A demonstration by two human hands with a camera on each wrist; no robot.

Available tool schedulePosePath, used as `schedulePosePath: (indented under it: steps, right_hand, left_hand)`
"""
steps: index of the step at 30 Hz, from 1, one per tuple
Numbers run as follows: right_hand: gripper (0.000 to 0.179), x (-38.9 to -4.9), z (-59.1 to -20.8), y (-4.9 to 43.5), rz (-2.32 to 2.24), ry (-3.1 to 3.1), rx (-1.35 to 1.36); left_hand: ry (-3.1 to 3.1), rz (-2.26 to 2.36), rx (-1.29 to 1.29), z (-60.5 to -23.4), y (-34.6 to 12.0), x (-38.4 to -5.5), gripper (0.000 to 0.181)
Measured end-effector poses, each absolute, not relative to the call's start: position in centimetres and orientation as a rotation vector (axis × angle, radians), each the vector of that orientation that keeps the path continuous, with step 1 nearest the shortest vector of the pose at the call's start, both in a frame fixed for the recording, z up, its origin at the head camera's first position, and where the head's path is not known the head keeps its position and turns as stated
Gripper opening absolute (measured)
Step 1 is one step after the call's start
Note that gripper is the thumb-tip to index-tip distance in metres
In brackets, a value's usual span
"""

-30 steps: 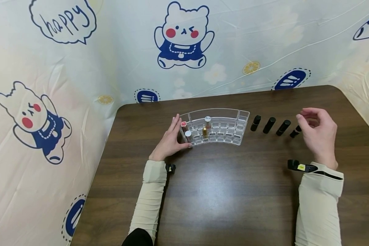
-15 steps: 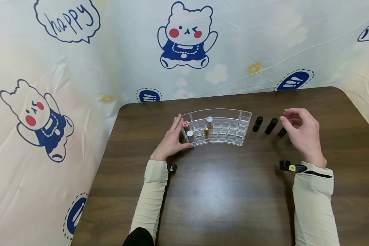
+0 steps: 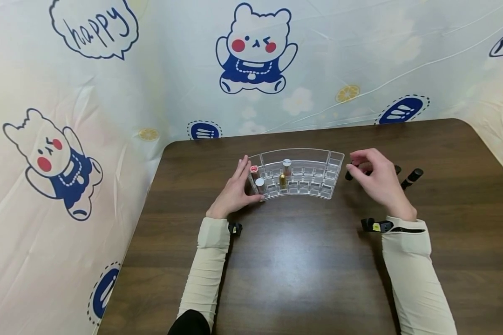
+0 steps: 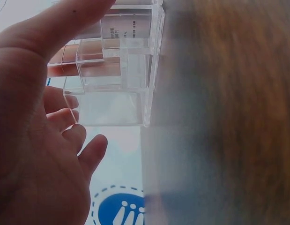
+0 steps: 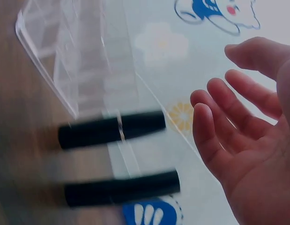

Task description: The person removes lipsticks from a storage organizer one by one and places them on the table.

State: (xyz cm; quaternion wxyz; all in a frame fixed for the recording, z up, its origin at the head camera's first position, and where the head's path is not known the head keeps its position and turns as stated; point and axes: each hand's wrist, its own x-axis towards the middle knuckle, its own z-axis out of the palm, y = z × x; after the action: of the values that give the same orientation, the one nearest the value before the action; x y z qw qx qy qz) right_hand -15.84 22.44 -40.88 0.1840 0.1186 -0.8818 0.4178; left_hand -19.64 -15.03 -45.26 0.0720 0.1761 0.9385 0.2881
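Our left fingers [image 3: 240, 170] touch the organizer [image 3: 307, 177]; right fingers [image 5: 204, 127] relaxed, empty. Black tube [image 5: 91, 134]: likely light, slick; pinch mid-barrel.

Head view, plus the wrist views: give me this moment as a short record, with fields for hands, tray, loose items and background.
Left hand: rests against the left end of the clear tray
Right hand: fingers loosely curved, holding nothing, near the black tubes
Tray contents: red-topped tube, gold tube, two silvery-capped tubes, all toward its left
Loose items: black tubes standing on the table, right of the tray; partly hidden, count unclear
Background: printed cloth with cartoon bears
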Motion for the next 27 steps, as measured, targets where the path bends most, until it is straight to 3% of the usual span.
schedulePosePath:
  steps: [16, 27]
  right_hand:
    - [0.026, -17.5, -42.2, 16.1, 1.294, -2.605, 0.665]
    - [0.035, -18.9, -42.2, 12.7, 1.326, -2.654, 0.674]
  left_hand:
    - [2.814, 0.890, 0.538, -45.3, -15.0, -19.6, 0.112]
    - [2.818, 0.886, 0.548, -45.3, -15.1, -19.6, 0.112]
